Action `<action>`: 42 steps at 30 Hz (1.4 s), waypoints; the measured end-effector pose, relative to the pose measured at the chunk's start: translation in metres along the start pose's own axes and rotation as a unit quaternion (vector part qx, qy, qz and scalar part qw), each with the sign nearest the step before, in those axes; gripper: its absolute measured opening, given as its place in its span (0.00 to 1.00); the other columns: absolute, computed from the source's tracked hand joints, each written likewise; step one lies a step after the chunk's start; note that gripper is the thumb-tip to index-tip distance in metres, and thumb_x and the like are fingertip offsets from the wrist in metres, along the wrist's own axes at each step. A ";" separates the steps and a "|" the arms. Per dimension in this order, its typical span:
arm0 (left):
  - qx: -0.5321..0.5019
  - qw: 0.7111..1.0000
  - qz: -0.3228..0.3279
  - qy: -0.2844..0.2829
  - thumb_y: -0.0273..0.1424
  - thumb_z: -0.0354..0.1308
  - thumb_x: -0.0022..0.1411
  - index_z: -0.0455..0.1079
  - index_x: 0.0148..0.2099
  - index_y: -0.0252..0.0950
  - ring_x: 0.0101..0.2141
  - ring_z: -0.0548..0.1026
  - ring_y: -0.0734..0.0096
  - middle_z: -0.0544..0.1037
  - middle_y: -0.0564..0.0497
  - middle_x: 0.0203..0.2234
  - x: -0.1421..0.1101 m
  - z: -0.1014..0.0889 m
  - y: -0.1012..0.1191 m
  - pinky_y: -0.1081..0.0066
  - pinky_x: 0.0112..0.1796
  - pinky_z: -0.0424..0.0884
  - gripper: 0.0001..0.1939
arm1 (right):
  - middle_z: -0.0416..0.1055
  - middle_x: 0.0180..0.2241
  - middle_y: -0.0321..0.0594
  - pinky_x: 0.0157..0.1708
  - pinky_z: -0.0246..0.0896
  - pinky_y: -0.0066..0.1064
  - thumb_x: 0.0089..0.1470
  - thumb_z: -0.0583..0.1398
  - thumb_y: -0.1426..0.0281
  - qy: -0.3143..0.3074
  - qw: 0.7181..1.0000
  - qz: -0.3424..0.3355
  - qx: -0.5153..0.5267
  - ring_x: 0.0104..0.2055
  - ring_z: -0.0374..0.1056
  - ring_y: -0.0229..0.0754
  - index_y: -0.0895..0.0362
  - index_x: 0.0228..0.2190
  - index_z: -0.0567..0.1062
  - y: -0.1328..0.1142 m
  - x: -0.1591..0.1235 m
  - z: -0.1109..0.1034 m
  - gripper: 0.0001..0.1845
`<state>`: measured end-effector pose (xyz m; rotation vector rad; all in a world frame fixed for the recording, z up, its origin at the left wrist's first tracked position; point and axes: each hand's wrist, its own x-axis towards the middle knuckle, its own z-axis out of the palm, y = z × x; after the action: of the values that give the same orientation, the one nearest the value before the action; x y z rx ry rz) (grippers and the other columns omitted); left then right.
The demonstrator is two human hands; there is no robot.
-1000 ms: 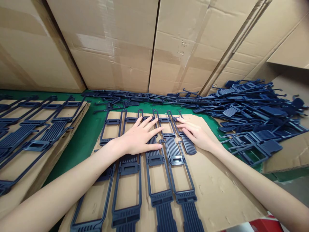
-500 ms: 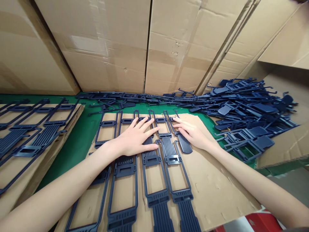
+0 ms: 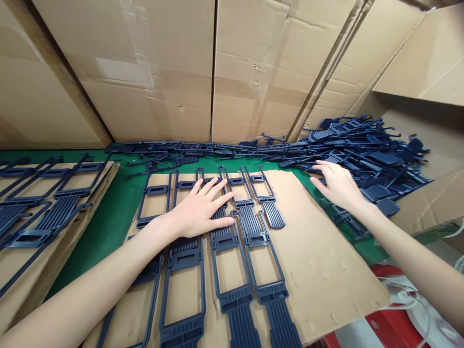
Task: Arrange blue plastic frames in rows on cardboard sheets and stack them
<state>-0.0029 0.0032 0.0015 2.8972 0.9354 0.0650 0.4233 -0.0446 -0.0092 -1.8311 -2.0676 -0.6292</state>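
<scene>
My left hand (image 3: 203,211) lies flat and open, fingers spread, on a row of dark blue plastic frame parts (image 3: 250,227) laid side by side on a cardboard sheet (image 3: 319,261). My right hand (image 3: 335,184) hovers open, fingers stretched, over the edge of a loose heap of the same blue parts (image 3: 366,145) at the right. It holds nothing. The last part of the row (image 3: 270,208) lies alone on the sheet's right half.
Large cardboard boxes (image 3: 152,72) wall off the back. A second cardboard sheet with arranged blue parts (image 3: 47,208) lies at the left on the green table (image 3: 119,212). More loose parts (image 3: 188,152) lie along the back. A red object (image 3: 387,324) shows at bottom right.
My right hand has left the row of parts and moved right to the loose heap. My left hand has stayed flat on the row. The view has shifted slightly right.
</scene>
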 end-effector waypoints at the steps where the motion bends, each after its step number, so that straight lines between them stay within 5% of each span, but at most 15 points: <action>1: 0.000 1.000 0.000 0.001 0.59 0.41 0.65 0.49 0.71 0.45 0.68 0.38 0.47 0.42 0.45 0.70 0.000 0.000 0.000 0.44 0.64 0.35 0.39 | 0.64 0.57 0.61 0.55 0.57 0.55 0.61 0.52 0.61 -0.035 0.997 0.023 -0.057 0.59 0.60 0.61 0.65 0.50 0.71 0.015 -0.006 -0.003 0.24; 6: 0.009 1.000 0.002 -0.002 0.59 0.40 0.65 0.49 0.71 0.43 0.69 0.38 0.48 0.42 0.45 0.70 0.001 0.001 0.000 0.45 0.64 0.33 0.39 | 0.66 0.54 0.64 0.46 0.62 0.55 0.61 0.51 0.62 -0.103 0.986 0.054 -0.124 0.53 0.64 0.65 0.65 0.45 0.74 0.053 -0.033 -0.023 0.22; 10: 0.011 1.000 0.002 -0.003 0.59 0.39 0.65 0.49 0.71 0.43 0.69 0.38 0.48 0.41 0.44 0.70 0.002 0.001 0.000 0.46 0.64 0.33 0.40 | 0.72 0.44 0.49 0.40 0.66 0.43 0.60 0.51 0.62 -0.136 0.987 0.011 -0.087 0.42 0.69 0.52 0.57 0.37 0.77 0.051 -0.046 -0.035 0.17; 13: 0.009 1.000 0.002 -0.005 0.59 0.39 0.66 0.48 0.71 0.43 0.69 0.38 0.49 0.42 0.43 0.70 0.002 0.001 0.000 0.45 0.64 0.33 0.39 | 0.71 0.41 0.47 0.40 0.66 0.41 0.59 0.53 0.60 -0.145 0.987 -0.016 -0.069 0.41 0.68 0.50 0.55 0.31 0.77 0.048 -0.051 -0.037 0.16; 22: 0.003 1.000 0.002 -0.005 0.59 0.39 0.66 0.48 0.71 0.44 0.69 0.37 0.48 0.42 0.44 0.70 0.000 0.001 0.000 0.45 0.64 0.34 0.39 | 0.74 0.46 0.50 0.39 0.68 0.45 0.57 0.55 0.60 -0.198 0.979 -0.023 -0.032 0.46 0.70 0.56 0.54 0.44 0.77 0.067 -0.061 -0.012 0.18; 28: -0.001 1.000 -0.002 -0.011 0.58 0.41 0.66 0.49 0.71 0.44 0.69 0.37 0.48 0.40 0.45 0.70 0.001 0.000 0.002 0.45 0.64 0.33 0.39 | 0.73 0.42 0.48 0.41 0.69 0.45 0.56 0.56 0.62 -0.209 0.977 -0.027 0.004 0.42 0.71 0.55 0.52 0.44 0.77 0.073 -0.059 -0.008 0.17; 35: 0.000 1.000 -0.007 -0.016 0.58 0.41 0.66 0.48 0.71 0.45 0.69 0.37 0.48 0.40 0.46 0.70 0.001 -0.001 0.002 0.46 0.64 0.33 0.38 | 0.69 0.34 0.44 0.34 0.68 0.36 0.61 0.54 0.55 -0.119 0.986 -0.090 0.075 0.33 0.70 0.45 0.50 0.37 0.82 0.069 -0.043 -0.026 0.19; 42: -0.003 1.000 -0.003 -0.010 0.58 0.41 0.66 0.49 0.71 0.45 0.69 0.37 0.48 0.40 0.46 0.70 0.001 0.000 0.002 0.46 0.64 0.33 0.38 | 0.70 0.35 0.43 0.35 0.66 0.33 0.63 0.54 0.63 0.017 0.987 -0.131 0.094 0.34 0.69 0.42 0.47 0.40 0.81 0.034 -0.034 -0.053 0.15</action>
<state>-0.0012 0.0024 0.0017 2.8833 0.9377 0.0380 0.4589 -0.0979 0.0228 -1.4494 -2.2795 -0.5036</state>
